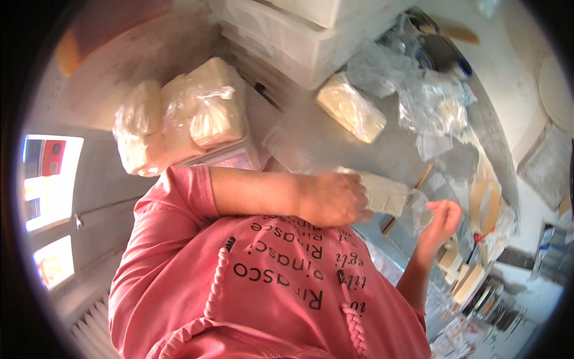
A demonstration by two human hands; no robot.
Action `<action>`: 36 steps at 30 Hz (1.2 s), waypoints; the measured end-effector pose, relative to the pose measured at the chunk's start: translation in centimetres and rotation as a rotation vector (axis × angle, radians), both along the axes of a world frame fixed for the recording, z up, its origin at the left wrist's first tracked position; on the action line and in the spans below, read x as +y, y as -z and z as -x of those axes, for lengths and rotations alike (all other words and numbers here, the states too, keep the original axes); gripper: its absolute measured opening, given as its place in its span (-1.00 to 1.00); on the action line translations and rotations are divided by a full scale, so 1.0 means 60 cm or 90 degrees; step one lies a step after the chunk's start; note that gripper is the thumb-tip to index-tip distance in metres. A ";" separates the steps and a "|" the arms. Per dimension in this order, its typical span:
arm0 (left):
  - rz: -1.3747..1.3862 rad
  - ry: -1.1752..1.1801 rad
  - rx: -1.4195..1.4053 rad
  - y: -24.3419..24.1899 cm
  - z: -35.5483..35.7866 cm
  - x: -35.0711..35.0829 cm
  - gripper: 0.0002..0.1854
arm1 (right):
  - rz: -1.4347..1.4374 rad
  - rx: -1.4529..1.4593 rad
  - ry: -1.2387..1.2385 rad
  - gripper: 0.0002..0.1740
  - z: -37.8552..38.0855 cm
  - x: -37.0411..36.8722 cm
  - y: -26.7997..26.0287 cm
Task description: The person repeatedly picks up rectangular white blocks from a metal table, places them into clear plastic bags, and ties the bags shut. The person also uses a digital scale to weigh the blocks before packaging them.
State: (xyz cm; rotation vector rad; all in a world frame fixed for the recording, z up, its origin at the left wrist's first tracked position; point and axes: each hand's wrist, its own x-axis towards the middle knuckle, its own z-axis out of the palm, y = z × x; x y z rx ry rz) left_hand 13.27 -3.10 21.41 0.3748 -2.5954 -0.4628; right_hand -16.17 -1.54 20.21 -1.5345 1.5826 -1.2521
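Observation:
A flat, pale cream packet (384,194), which looks like a stack of thin sheets in clear plastic, lies across the front of my chest. My left hand (334,197) is closed over its left end, fingers blurred and partly hidden. From the packet's right end extends loose clear plastic film (420,210). My right hand (441,222) pinches this film between thumb and fingers. Beyond, a similar wrapped stack (352,107) rests on the grey table (300,134).
Several larger bagged pale stacks (179,116) sit at the left on a plastic box (228,157). White crates (287,40) stand at the back. Crumpled clear bags (430,98), tape rolls (423,58) and a tan ring (484,204) lie to the right.

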 end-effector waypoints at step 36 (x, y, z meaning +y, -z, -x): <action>0.258 -0.593 -0.328 -0.275 -0.665 -0.020 -0.74 | -0.018 0.135 -0.962 -0.88 -0.763 -0.014 -0.357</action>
